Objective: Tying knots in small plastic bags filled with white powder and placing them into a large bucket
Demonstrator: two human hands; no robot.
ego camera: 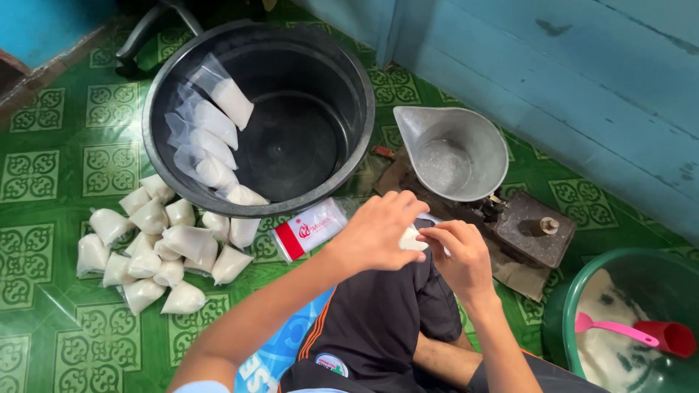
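My left hand [375,233] and my right hand [459,255] meet above my lap, both closed on one small clear plastic bag of white grains [413,239]. The bag is mostly hidden between the fingers, and my right fingers pinch its top. Just beyond my hands stands a metal scoop pan [451,151] on a dark weighing scale [528,227]. A pile of several tied white-filled bags [156,247] lies on the floor to the left.
A large black tub [349,80] holds a few more filled bags [211,131] against its left wall. A flat pack of bags with a red label [309,228] lies by the tub. A green basin [582,291] at right holds white grains and a pink-handled red scoop [641,335]. Blue wall behind.
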